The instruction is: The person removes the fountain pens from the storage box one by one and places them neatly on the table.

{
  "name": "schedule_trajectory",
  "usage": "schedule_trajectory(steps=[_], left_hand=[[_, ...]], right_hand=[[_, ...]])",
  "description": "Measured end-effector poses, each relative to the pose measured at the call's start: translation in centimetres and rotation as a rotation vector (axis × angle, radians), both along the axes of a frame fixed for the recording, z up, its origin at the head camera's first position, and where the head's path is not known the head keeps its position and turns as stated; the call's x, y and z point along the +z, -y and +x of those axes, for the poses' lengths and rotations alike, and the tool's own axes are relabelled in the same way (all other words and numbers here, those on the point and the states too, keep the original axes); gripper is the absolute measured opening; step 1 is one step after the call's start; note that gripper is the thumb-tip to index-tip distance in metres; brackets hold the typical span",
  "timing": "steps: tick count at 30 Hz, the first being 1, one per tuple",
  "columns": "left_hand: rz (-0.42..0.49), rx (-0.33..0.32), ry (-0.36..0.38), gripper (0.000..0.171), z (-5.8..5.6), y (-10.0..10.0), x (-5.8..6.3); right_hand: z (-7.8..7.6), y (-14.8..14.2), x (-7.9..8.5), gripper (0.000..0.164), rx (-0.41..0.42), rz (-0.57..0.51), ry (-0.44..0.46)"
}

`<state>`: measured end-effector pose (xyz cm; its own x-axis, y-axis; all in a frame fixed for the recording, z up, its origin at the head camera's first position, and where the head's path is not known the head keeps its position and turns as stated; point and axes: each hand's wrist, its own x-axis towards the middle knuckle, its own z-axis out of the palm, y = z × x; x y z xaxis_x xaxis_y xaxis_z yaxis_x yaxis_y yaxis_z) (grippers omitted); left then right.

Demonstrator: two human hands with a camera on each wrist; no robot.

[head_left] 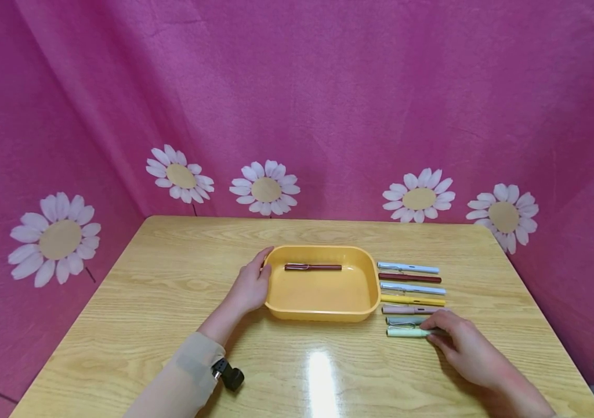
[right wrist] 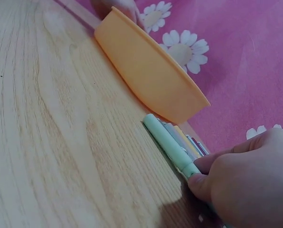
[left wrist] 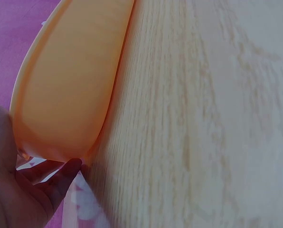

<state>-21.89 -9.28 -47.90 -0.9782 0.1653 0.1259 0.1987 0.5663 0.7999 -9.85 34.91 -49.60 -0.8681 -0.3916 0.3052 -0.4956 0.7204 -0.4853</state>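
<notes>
A yellow-orange plastic tray stands mid-table with one dark red pen lying along its back side. My left hand grips the tray's left end, and in the left wrist view its fingers are at the end wall. To the right of the tray, my right hand pinches the light green pen, the nearest of a row, between thumb and fingers. Just behind that pen lies a grey-green pen, partly covered by the fingers. In the right wrist view the light green pen points toward the tray.
More pens lie side by side farther back in the row: mauve, yellow, pale blue, dark red and another pale blue. A pink flowered cloth hangs behind the wooden table. A black device sits at the left wrist.
</notes>
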Motion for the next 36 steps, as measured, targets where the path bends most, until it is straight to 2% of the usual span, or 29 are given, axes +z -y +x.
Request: schedule_trajectory(steps=[7,14,18,25,32,36], left_hand=[[0.001,-0.003,-0.011,0.047,0.1,0.1,0.0],[-0.001,0.000,-0.030,0.047,0.0,0.1,-0.2],[0.005,0.000,-0.015,0.047,0.0,0.2,-0.1],[0.006,-0.004,-0.022,0.047,0.0,0.2,0.0],[0.021,-0.006,-0.027,0.047,0.0,0.3,0.0],[0.022,-0.007,-0.022,0.047,-0.1,0.3,-0.2]], right_hand=[[-0.2,0.2,0.3,0.039,0.000,0.047,-0.020],[-0.8,0.7,1.3,0.037,0.058,0.019,-0.085],[-1.3,1.2,2.3,0.035,0.076,0.007,-0.084],[-2.8,2.8,4.7,0.032,0.127,-0.007,-0.094],[-4.9,4.4,7.2,0.036,0.190,-0.031,-0.123],[-6.1,5.5,8.1,0.038,0.227,-0.057,-0.090]])
